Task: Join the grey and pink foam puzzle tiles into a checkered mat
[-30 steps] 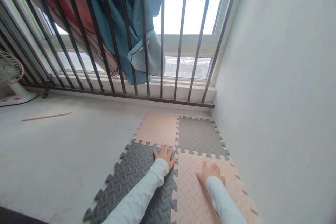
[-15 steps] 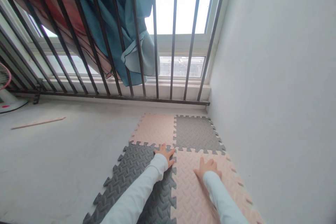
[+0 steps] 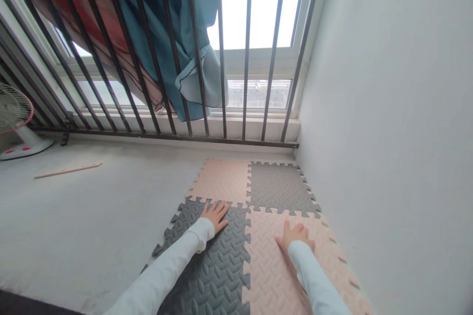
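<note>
My left hand (image 3: 216,216) lies with spread fingers on the near dark grey foam mat tile (image 3: 221,266), its fingertips close to the seam with the far pink foam tile (image 3: 223,182). On the near pink foam tile (image 3: 269,266) rests my right hand (image 3: 294,236), fingers apart and slightly bent, holding nothing. Beyond it lies a far grey foam tile (image 3: 283,187). The tiles form a two-by-two checker with toothed edges. Small gaps or bumps along the seams are too fine to judge.
A white wall (image 3: 399,133) borders the mat on the right. Dark metal railing (image 3: 218,141) crosses the back, with blue and red cloth (image 3: 158,49) hanging behind it. On the floor at left are a thin wooden stick (image 3: 68,171) and a fan (image 3: 25,145).
My left hand has slid left along the seam between the near dark tile and the far pink tile. The right hand stays in place. The view has shifted slightly left.
</note>
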